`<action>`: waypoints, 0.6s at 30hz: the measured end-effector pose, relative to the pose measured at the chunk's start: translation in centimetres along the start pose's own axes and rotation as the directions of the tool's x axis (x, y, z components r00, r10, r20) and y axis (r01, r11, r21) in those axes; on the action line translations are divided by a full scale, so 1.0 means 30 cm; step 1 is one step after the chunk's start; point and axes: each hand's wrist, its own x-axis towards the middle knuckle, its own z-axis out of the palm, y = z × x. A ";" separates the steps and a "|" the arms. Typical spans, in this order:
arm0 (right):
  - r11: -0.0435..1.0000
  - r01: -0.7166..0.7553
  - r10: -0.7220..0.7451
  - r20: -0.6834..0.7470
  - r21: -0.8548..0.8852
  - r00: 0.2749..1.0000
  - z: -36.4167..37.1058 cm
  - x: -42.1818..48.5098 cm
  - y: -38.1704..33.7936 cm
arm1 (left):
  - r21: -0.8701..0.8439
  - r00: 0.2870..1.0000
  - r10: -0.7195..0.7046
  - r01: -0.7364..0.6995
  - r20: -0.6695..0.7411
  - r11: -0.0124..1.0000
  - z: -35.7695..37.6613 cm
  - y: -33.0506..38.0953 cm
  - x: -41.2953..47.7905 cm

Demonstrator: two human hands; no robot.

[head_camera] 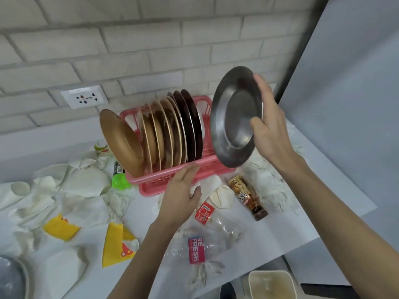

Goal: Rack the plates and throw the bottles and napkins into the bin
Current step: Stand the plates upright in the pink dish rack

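Note:
My right hand (269, 124) grips a steel plate (234, 117) by its rim, held tilted on edge above the right end of the pink dish rack (172, 180). Several brown and dark plates (170, 130) stand in the rack, and one brown plate (121, 141) leans at its left end. My left hand (183, 190) hovers open by the rack's front rim. On the counter lie a brown bottle (248, 195), two crushed clear bottles (207, 240), a green-capped bottle (119, 175) and crumpled white napkins (71, 190).
Yellow paper wrappers (116, 240) lie among the napkins at the front left. A cream bin (272, 283) stands below the counter's front edge. A wall socket (85, 97) sits on the brick wall behind. A grey bowl rim (13, 277) shows at bottom left.

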 end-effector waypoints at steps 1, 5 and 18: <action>1.000 0.004 -0.004 0.011 -0.002 1.000 0.008 0.017 0.015 | 0.016 1.000 0.002 -0.002 -0.001 1.000 0.012 0.001 0.008; 1.000 0.010 -0.012 0.073 0.026 0.997 0.046 0.080 0.074 | 0.080 1.000 -0.012 0.012 -0.006 0.997 0.057 0.013 0.031; 0.994 0.098 -0.106 0.211 0.046 0.972 0.172 0.253 0.224 | 0.115 0.985 -0.105 0.122 -0.139 0.986 0.146 0.029 0.056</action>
